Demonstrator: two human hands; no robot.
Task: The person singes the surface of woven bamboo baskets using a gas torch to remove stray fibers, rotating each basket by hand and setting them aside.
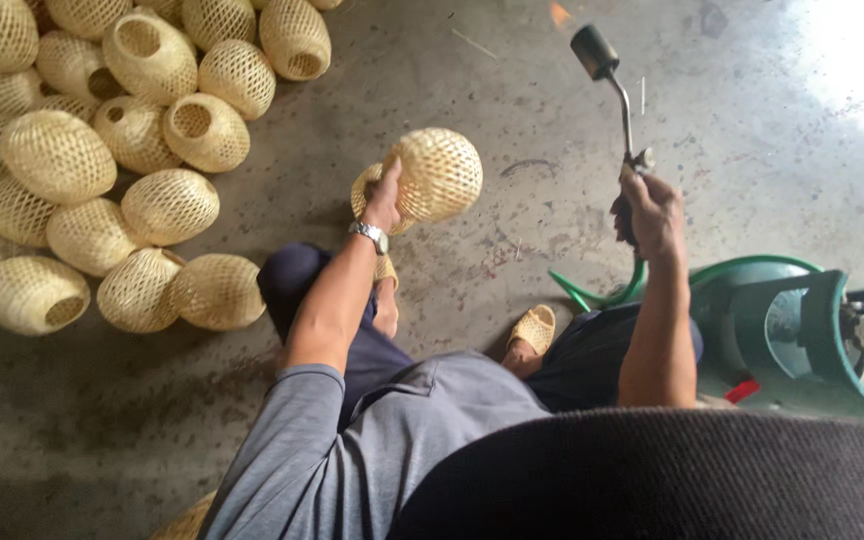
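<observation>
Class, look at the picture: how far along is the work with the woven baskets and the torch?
Done: cannot be told; the pile of woven baskets on the floor shows no clear mark of treated or untreated. In hand: the left hand holds up one woven basket, while the right hand grips a gas torch pointed away from it, hose running to the green gas cylinder. Left: probably this basket, and perhaps some in the pile.

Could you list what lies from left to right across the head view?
Pile of woven baskets → left hand holding a woven basket → right hand gripping the gas torch → green gas cylinder.
</observation>
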